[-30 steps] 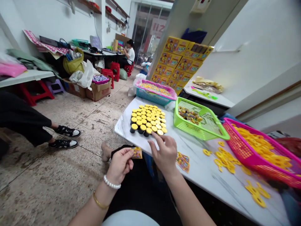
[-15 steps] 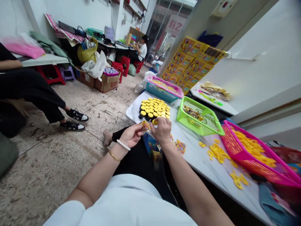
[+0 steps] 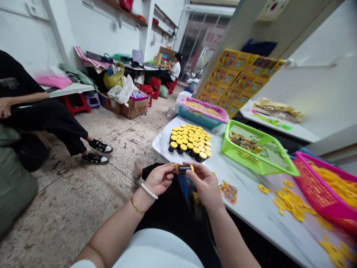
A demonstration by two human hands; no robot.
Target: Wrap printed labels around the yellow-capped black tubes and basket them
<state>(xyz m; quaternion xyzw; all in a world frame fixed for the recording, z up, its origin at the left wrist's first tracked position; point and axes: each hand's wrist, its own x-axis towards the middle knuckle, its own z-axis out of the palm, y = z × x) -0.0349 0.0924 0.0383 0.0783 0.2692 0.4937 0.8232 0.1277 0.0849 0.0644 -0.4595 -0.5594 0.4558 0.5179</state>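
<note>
My right hand [image 3: 205,183] grips a small black bottle with a yellow cap [image 3: 185,169] that lies on its side between thumb and fingers. A small printed label [image 3: 175,168] is pinched in my left hand [image 3: 160,179], right up against the bottle. Whether the label is stuck to it, I cannot tell. Behind my hands, several matching yellow-capped bottles [image 3: 190,140] stand upright in a tight group on the white tabletop [image 3: 248,197]. More printed labels [image 3: 229,191] lie in a loose pile beside my right wrist.
A green basket [image 3: 262,167] holds wrapped pieces; a pink basket [image 3: 315,193] holds yellow rings. Loose yellow rings [image 3: 292,203] are scattered nearby. At the table's far end is a blue basket [image 3: 198,116]. Yellow printed boxes [image 3: 234,78] are stacked behind. A person in black [image 3: 41,119] sits left.
My right hand has brought a yellow-capped bottle from the edge of the group to the label in my left hand. The bottle is now on its side. The view has shifted left.
</note>
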